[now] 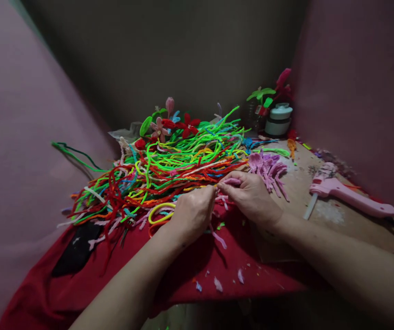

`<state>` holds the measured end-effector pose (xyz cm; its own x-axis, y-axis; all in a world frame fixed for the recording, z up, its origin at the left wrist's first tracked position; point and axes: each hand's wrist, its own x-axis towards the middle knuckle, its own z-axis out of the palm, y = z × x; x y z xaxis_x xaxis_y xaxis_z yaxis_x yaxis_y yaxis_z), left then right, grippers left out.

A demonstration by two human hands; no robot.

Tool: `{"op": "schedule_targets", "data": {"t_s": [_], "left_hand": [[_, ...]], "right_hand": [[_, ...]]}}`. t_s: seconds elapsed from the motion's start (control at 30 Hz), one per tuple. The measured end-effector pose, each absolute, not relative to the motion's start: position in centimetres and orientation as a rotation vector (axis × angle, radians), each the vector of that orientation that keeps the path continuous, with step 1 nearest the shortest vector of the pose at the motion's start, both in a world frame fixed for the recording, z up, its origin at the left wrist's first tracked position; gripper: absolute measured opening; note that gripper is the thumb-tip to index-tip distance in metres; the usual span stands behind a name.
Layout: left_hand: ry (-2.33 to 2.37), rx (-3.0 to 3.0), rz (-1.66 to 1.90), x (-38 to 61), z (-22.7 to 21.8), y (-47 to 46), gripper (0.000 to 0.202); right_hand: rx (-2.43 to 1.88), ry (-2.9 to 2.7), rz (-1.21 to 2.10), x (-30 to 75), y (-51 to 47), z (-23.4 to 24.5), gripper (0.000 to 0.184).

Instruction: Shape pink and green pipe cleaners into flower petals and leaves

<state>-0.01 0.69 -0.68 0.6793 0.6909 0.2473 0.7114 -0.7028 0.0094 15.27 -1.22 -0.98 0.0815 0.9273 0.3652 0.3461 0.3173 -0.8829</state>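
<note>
My left hand (196, 208) and my right hand (252, 197) meet at their fingertips over the red cloth. A pink pipe cleaner (231, 182) runs between them, with my right thumb and fingers pinched on it. The fingers of my left hand are closed at its other end, mostly hidden behind the back of the hand. Below, a loose lilac pipe cleaner end (219, 239) shows beside the left hand; whether it belongs to the same piece I cannot tell. Just beyond my right hand lies a cluster of pink-purple pipe cleaner petals (269, 172).
A big heap of coloured pipe cleaners (183, 156) fills the left and middle. Finished flowers (187, 125) lie behind it. At right, a pink glue gun (351, 195) rests on a board (337, 231). A lidded jar (278, 120) stands behind; a black object (76, 250) lies left.
</note>
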Motion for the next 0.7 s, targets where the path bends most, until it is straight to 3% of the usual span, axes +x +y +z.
{"op": "schedule_targets", "data": {"t_s": [0.17, 0.27, 0.4, 0.53, 0.6, 0.7], "left_hand": [[-1.056, -2.672, -0.187, -0.1, -0.6, 0.2, 0.021], [-1.185, -2.703, -0.238, -0.2, -0.6, 0.4, 0.019], [-1.573, -2.736, -0.852, -0.5, -0.2, 1.2, 0.022], [-1.887, -2.877, -1.64, -0.4, 1.3, 1.6, 0.019], [-1.909, -2.941, -1.8, -0.1, 2.2, 1.5, 0.017], [-1.851, -3.072, -1.739, 0.7, 3.4, 1.6, 0.016]], "right_hand": [[-1.324, -1.5, 0.577, 15.2, -1.1, -1.5, 0.018], [-1.287, -1.46, 0.694, 15.1, -1.0, -1.6, 0.017], [-1.226, -1.441, 0.801, 14.8, -1.0, -1.5, 0.019], [-1.229, -1.813, 0.649, 14.6, -1.5, -1.8, 0.029], [-1.083, -2.062, 0.533, 14.4, -1.9, -1.9, 0.028], [-0.924, -2.288, 0.448, 14.3, -2.3, -2.1, 0.026]]}}
